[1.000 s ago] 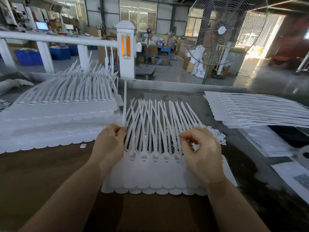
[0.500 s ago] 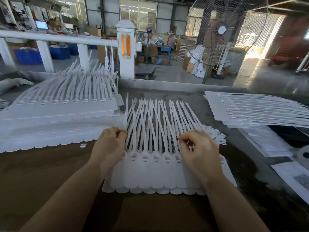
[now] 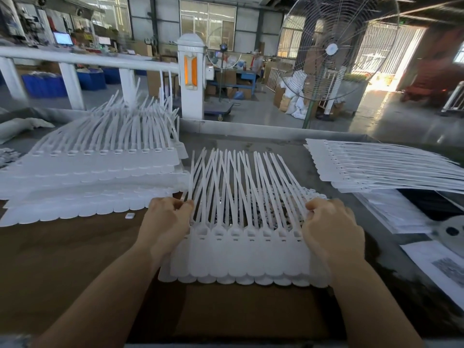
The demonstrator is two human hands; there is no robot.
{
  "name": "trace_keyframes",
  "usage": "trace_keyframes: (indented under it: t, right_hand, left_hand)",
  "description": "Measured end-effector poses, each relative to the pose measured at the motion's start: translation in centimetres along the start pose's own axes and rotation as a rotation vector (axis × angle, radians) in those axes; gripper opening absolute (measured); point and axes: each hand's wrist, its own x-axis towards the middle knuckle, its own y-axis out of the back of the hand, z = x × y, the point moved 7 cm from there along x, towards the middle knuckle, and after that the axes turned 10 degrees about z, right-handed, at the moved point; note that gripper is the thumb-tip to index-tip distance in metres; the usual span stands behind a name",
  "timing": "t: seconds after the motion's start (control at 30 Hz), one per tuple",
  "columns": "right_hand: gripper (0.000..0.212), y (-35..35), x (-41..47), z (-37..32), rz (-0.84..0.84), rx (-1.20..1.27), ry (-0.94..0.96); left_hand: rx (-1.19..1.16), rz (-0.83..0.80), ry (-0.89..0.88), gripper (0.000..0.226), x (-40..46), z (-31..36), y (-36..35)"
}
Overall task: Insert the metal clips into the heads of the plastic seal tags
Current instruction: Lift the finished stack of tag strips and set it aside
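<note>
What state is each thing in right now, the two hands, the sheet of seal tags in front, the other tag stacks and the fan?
Left hand: fingers curled, pinching the leftmost strap of the front sheet.
Right hand: fingers curled over the sheet's right end straps.
Front tag sheet: lying flat, straps fanned and crossing.
Left tag stack: piled, straps curving upward.
Right tag stack: lying flat, straps pointing right.
Fan: upright; whether it spins cannot be told.

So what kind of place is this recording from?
Likely a factory floor: stacked sheets of white seal tags on the workbench, a big industrial fan, and blue crates behind.
</note>
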Motion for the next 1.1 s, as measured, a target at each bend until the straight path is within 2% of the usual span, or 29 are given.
trace_keyframes:
  t: [0.17, 0.37, 0.47, 0.53, 0.8, 0.93, 1.1]
  right_hand:
    - [0.034, -0.1, 0.0, 1.0, -0.128, 0.065, -0.034]
    - [0.026, 2.3, 1.2, 0.3, -0.006, 0.262, -0.014]
    - [0.024, 2.3, 1.3, 0.5, -0.007, 0.323, -0.041]
    - [0.026, 1.5, 0.8, 0.8, -0.032, 0.326, -0.065]
    - [0.026, -0.5, 0.0, 1.6, -0.040, 0.283, -0.090]
    - [0.026, -0.9, 0.1, 1.6, -0.046, 0.233, -0.078]
    - [0.027, -1.0, 0.0, 1.6, -0.041, 0.216, -0.065]
  left_hand:
    - [-0.071, -0.005, 0.059, 0.025, -0.1, 0.0, 0.0]
    - [-0.162, 0.015, 0.149, 0.031, 0.5, 0.4, 0.6]
    - [-0.161, 0.028, 0.181, 0.022, 0.8, 0.2, 0.7]
    - [-0.164, 0.008, 0.168, 0.019, 0.6, 0.1, 0.4]
    - [-0.239, 0.005, 0.082, 0.036, -0.2, -0.6, -0.1]
    - [-0.270, -0.013, 0.065, 0.036, -0.3, -0.7, -0.5]
    - [-0.222, -0.037, 0.033, 0.038, 0.1, -0.8, -0.4]
